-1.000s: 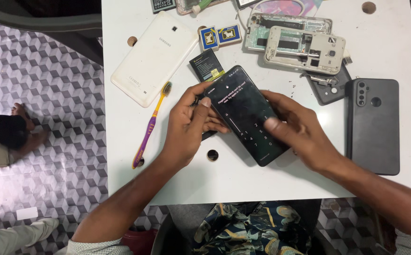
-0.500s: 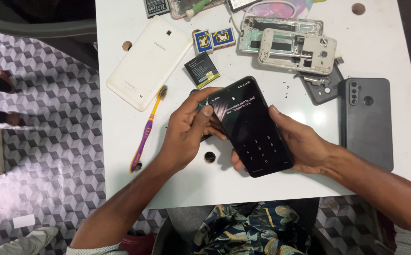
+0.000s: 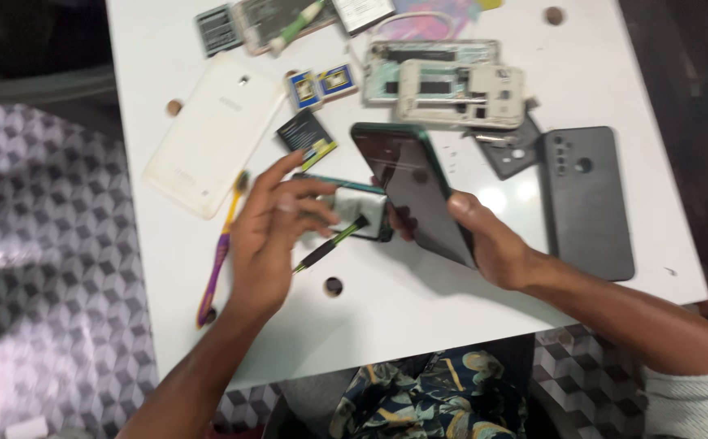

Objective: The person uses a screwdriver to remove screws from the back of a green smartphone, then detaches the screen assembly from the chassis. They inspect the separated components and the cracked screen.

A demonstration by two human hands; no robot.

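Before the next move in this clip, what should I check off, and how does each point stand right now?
1. Right hand grips the dark phone: ok.
2. Phone lifted and tilted, screen dark: ok.
3. Left hand holds the thin green-tipped tool: ok.
4. Left hand on the white block near the phone: ok; what it is, cannot tell.
5. Toothbrush lies apart, untouched on the white table: ok.

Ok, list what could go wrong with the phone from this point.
1. The right hand holds the dark phone tilted up by one edge only; it could slip onto the table.
2. The left hand holds a thin green-and-black tool near the opened part under the phone; a slip might scratch it.
3. Loose parts crowd the table; the phone frames could get knocked.
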